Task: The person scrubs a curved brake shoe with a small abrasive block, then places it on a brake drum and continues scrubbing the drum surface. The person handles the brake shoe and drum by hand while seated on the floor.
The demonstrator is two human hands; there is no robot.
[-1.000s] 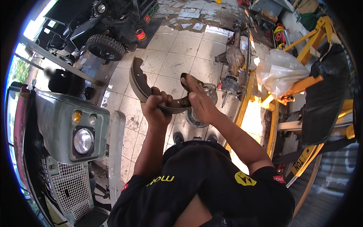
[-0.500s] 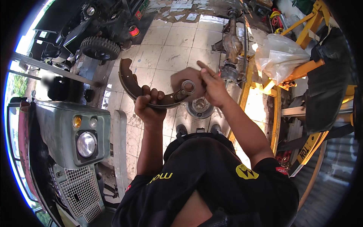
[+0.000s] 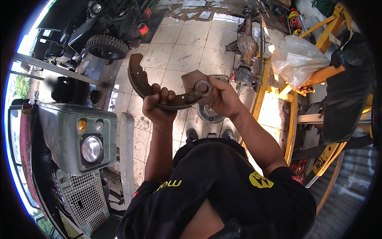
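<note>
One curved brake shoe (image 3: pixel 139 81), gripped above the tiled floor (image 3: pixel 183 57) in the left hand (image 3: pixel 160 106), has its ringed end beside the right hand (image 3: pixel 226 97), which holds a brown sheet (image 3: pixel 191 79), so a loosened left grip could drop it.

A red can (image 3: pixel 143 28) stands near a black tyre (image 3: pixel 106 47), left of crumpled plastic (image 3: pixel 297 59).

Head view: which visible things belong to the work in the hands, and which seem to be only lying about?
Work in hand:
curved brown metal shoe, gripped by the left hand
thin brown angular sheet, held by the right hand

Apparently just lying about:
crumpled clear plastic bag, at right
round red-and-yellow can, at upper left
</note>
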